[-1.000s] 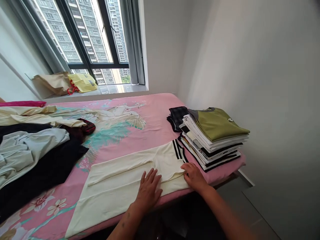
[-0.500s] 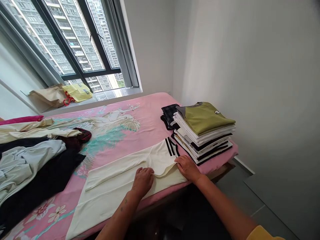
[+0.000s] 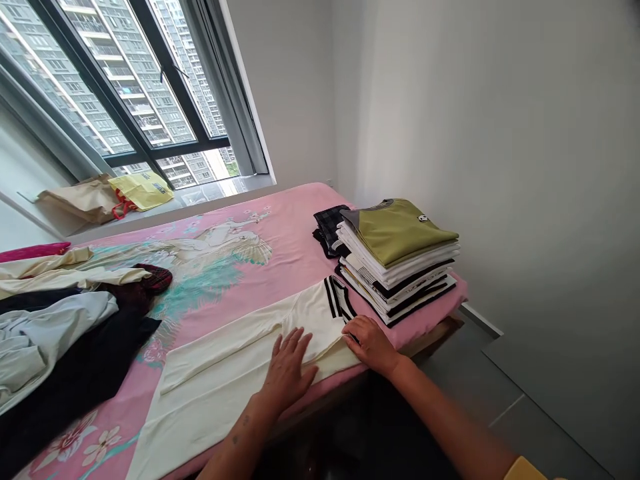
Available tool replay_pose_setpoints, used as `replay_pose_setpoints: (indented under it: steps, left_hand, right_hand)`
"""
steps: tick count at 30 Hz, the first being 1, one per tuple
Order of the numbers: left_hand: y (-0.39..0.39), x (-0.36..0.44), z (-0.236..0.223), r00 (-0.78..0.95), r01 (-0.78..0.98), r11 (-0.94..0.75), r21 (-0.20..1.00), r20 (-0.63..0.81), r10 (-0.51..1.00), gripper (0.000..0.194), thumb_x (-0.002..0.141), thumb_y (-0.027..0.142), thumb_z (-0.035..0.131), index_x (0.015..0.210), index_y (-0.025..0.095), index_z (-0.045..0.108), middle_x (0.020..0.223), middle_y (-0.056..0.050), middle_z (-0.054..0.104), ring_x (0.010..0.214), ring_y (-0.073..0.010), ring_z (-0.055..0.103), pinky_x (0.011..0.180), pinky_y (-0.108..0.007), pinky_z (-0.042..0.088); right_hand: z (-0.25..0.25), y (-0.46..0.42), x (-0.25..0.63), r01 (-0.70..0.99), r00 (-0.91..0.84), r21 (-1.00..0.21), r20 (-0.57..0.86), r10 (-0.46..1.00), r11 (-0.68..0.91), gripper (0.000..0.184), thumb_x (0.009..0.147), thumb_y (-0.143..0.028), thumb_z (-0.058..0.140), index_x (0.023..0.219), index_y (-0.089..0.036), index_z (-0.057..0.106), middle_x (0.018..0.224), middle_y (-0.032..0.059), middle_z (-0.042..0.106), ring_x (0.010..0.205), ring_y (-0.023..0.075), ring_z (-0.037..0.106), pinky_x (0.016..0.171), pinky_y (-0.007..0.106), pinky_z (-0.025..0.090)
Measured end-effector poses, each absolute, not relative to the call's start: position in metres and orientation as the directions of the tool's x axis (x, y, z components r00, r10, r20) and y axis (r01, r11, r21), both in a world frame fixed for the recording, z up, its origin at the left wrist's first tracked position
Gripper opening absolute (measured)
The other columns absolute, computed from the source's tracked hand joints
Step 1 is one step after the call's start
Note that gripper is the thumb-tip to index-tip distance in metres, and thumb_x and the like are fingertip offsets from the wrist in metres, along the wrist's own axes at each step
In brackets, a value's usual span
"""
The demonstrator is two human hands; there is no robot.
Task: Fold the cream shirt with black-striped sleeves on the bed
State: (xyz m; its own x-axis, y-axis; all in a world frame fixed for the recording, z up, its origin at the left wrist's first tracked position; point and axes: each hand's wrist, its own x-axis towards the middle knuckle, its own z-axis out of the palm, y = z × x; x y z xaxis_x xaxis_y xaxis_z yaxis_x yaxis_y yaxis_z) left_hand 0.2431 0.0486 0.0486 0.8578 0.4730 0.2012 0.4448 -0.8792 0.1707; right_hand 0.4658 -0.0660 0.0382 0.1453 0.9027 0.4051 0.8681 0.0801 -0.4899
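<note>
A cream shirt (image 3: 220, 373) lies lengthwise along the near edge of the bed, one side folded over. Its neckline (image 3: 339, 297), banded in black and white stripes, points right. My left hand (image 3: 289, 370) is open, fingers spread, palm down on the shirt's folded part. My right hand (image 3: 371, 343) has its fingers closed on the shirt's edge just below the striped neckline; the fingertips are partly hidden. Close beyond my right hand stands a stack of folded clothes (image 3: 400, 283), topped by an olive green shirt (image 3: 407, 230) with a small panda patch.
A pink flowered sheet (image 3: 295, 227) covers the bed. Loose clothes (image 3: 75, 333) in black, pale grey and cream heap up at the left. Dark checked folded clothes (image 3: 327, 227) lie beside the stack. Paper and yellow bags (image 3: 143, 190) rest on the windowsill; a wall rises at right.
My left hand has let go of the folded edge and opened out flat. The raised edge of the fold now lies down. My right hand stays near the neckline; the view has shifted slightly.
</note>
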Motion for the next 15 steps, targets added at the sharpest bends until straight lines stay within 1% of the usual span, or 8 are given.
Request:
replay_pose_setpoints:
  steps: [3,4,6,8,9,11,12,15]
  left_hand:
    - [0.035,0.285,0.038,0.830,0.462,-0.848,0.259,0.212,0.516,0.075,0.072,0.034,0.060,0.140,0.019,0.032,0.146,-0.012,0.036,0.137,-0.0284,0.027,0.111,-0.052,0.021]
    - [0.033,0.298,0.034,0.810,0.481,-0.823,0.301,0.207,0.549,0.072,0.074,0.031,0.058,0.139,0.018,0.034,0.146,-0.012,0.036,0.137,-0.0281,0.027,0.111,-0.052,0.021]
    - [0.034,0.317,0.028,0.760,0.519,-0.745,0.419,0.172,0.627,0.055,0.079,0.023,0.050,0.133,0.018,0.044,0.142,-0.011,0.043,0.135,-0.0263,0.032,0.110,-0.053,0.022]
    - [0.039,0.326,0.024,0.692,0.527,-0.617,0.585,0.126,0.711,0.041,0.085,0.019,0.040,0.123,0.020,0.054,0.134,-0.008,0.053,0.129,-0.0234,0.041,0.110,-0.053,0.024]
    - [0.043,0.327,0.024,0.653,0.506,-0.534,0.678,0.104,0.751,0.039,0.088,0.022,0.037,0.121,0.022,0.056,0.130,-0.006,0.057,0.126,-0.0221,0.046,0.109,-0.052,0.027]
    - [0.048,0.324,0.028,0.572,0.414,-0.357,0.837,0.066,0.818,0.039,0.092,0.032,0.033,0.123,0.023,0.055,0.126,-0.005,0.060,0.121,-0.0203,0.051,0.106,-0.048,0.036]
    - [0.049,0.322,0.032,0.542,0.359,-0.287,0.888,0.052,0.839,0.041,0.092,0.036,0.032,0.125,0.024,0.053,0.126,-0.004,0.060,0.120,-0.0198,0.052,0.104,-0.045,0.039]
    - [0.051,0.315,0.041,0.515,0.249,-0.199,0.948,0.045,0.856,0.044,0.092,0.042,0.034,0.128,0.023,0.051,0.130,-0.005,0.057,0.122,-0.0190,0.050,0.104,-0.039,0.041]
  right_hand:
    - [0.044,-0.062,0.464,0.862,0.154,-0.501,0.407,0.901,0.079,0.011,0.087,-0.024,0.049,0.088,-0.020,0.059,0.090,0.0048,0.062,0.091,0.0194,0.053,0.083,0.034,0.039]
    - [0.046,-0.062,0.463,0.858,0.152,-0.506,0.410,0.899,0.086,0.011,0.088,-0.024,0.049,0.088,-0.020,0.059,0.089,0.0047,0.063,0.090,0.0192,0.053,0.083,0.034,0.040]
    - [0.050,-0.061,0.464,0.843,0.158,-0.529,0.420,0.894,0.100,0.013,0.089,-0.026,0.048,0.091,-0.020,0.059,0.090,0.0048,0.063,0.090,0.0186,0.055,0.084,0.034,0.041]
    - [0.050,-0.063,0.467,0.821,0.199,-0.566,0.413,0.889,0.079,0.017,0.091,-0.027,0.043,0.095,-0.019,0.058,0.092,0.0056,0.063,0.090,0.0179,0.056,0.085,0.033,0.043]
    - [0.049,-0.063,0.470,0.815,0.216,-0.576,0.397,0.892,0.059,0.019,0.092,-0.027,0.041,0.097,-0.019,0.058,0.095,0.0064,0.063,0.092,0.0177,0.057,0.086,0.033,0.044]
    - [0.044,-0.062,0.475,0.830,0.208,-0.557,0.351,0.913,0.024,0.023,0.092,-0.025,0.038,0.101,-0.018,0.058,0.104,0.0086,0.063,0.101,0.0189,0.056,0.092,0.036,0.042]
    - [0.040,-0.060,0.477,0.849,0.172,-0.528,0.322,0.931,0.025,0.025,0.091,-0.024,0.038,0.104,-0.018,0.059,0.112,0.0097,0.061,0.108,0.0202,0.053,0.097,0.039,0.040]
    - [0.031,-0.041,0.479,0.891,-0.001,-0.440,0.245,0.969,0.113,0.036,0.088,-0.023,0.041,0.122,-0.017,0.053,0.134,0.0110,0.049,0.126,0.0239,0.041,0.107,0.046,0.029]
